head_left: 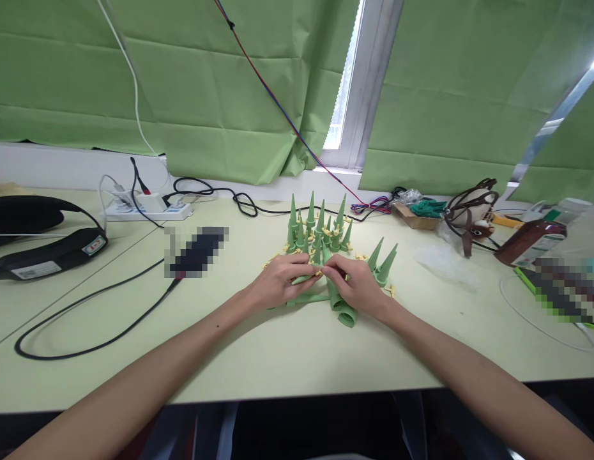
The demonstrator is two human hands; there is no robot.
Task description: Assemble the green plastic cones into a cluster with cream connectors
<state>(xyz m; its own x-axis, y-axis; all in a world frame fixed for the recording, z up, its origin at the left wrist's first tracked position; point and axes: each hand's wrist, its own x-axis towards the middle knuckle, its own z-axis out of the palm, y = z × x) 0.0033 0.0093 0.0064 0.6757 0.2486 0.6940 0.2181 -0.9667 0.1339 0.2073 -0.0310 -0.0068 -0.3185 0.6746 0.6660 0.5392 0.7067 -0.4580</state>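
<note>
My left hand [280, 279] is closed around a light green plastic piece [303, 279], partly hidden by the fingers. The fingertips of my right hand [357, 281] are pinched together and meet those of the left. A small yellow bit [319, 272] shows between them; which hand grips it I cannot tell. Just behind the hands, several green pointed cones [320, 220] stand upright among small yellow parts. Two more cones [386, 265] rise to the right of my right hand. Green ribbed tubes [347, 317] lie below that hand, and a flat green strip [309, 299] lies below the left.
A phone [201, 251] on a black cable lies left, with a black headset [52, 249] farther out. A power strip [148, 209] stands at the back. To the right are a plastic bag [448, 265], a small cardboard box [416, 217] and a dark red bottle [531, 241].
</note>
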